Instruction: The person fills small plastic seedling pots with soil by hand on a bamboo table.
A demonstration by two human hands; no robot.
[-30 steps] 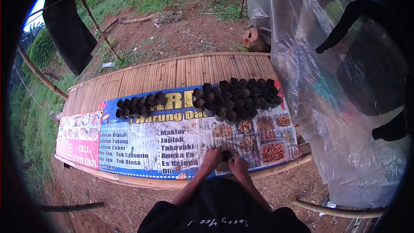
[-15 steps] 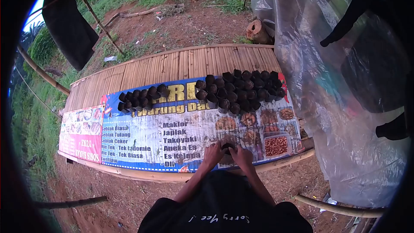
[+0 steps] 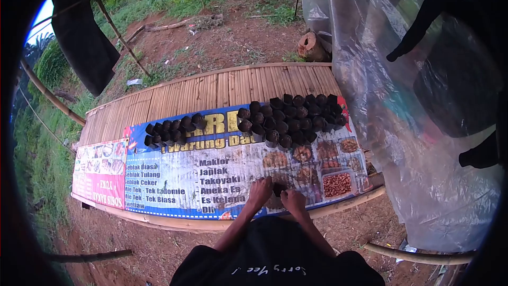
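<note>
- Both hands sit a bit lower in view than half a sec ago and the bench has slid down w/ them, so that's mostly head tilt; the hands are still paired at the near edge, same small dark thing between them.
- Left hand [image 3: 260, 191] and right hand [image 3: 292, 199] are side by side, fingers curled inward around a small black pot [image 3: 277, 188] — looks like a soft nursery bag/pot. Both seem closed on it, though the fingertips are too small to read for exact contact.
- Pot lies dead centre between the two hands, neither clearly nearer; left fingers reach a touch farther up the bench than right. It sits on the printed banner [image 3: 211, 172] close to the near rim, approx. in front of the person's chest. Long axis can't be told at this size; its mouth seems to face up.
- Farther out, straight ahead and slightly right: big cluster of black pots [image 3: 291, 119], packed touching each other, well apart from the held one, w/ bare banner between.
- Ahead and left: smaller row of black pots [image 3: 172, 128], also touching, farther off than the big cluster.
- Banner covers the near half of a bamboo-slat bench [image 3: 211, 87]; far half is bare slats.
- Right of the bench hangs a clear plastic sheet [image 3: 402, 127]; red soil and grass beyond.
</note>
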